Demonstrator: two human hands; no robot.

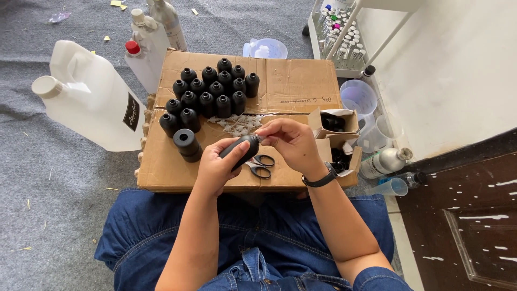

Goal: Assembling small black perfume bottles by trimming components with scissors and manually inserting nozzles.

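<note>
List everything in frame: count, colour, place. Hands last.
cardboard box: one, brown, flattened on the grey carpet as a work surface
small bottles: about seventeen, black, clustered upright on the box's far left
tape roll: one, black, left of the hands
scissors: one pair, black handles, under the hands
large jug: one, white, far left on the carpet
measuring cups: several, clear, right of the box
metal bottle: one, silver, lying at right
tray of vials: one, white, top right
held bottle: one, black
left hand: grips the held bottle
right hand: fingers at the bottle's neck
</note>
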